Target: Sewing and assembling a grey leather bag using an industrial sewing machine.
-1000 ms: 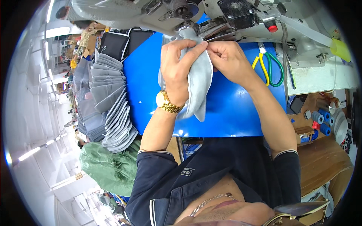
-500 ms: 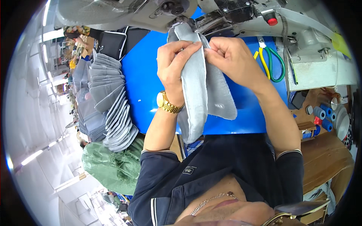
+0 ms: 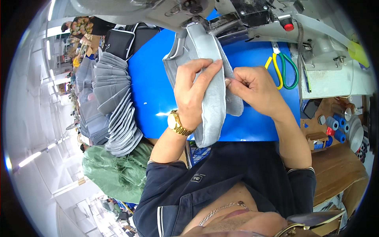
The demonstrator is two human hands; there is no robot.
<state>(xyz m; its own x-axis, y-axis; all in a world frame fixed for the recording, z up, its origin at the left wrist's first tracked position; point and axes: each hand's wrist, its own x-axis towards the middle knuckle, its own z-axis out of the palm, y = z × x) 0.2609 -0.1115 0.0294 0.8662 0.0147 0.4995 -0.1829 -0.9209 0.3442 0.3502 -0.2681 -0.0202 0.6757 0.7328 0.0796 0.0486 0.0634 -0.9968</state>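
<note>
A folded grey fabric piece lies on the blue table, its far end under the head of the sewing machine. My left hand, with a gold watch on the wrist, presses flat on the fabric with fingers spread along its fold. My right hand pinches the fabric's right edge between thumb and fingers. Both hands sit close together just in front of the machine's needle area.
A fanned stack of grey fabric pieces sits at the table's left edge, with a green bag below it. Yellow-and-green scissors lie to the right. Thread spools stand on a wooden shelf at far right.
The fabric has been drawn out longer toward me and laid flatter on the table. My left hand shifted from gripping the top edge to pressing along the fold; my right hand moved slightly right.
</note>
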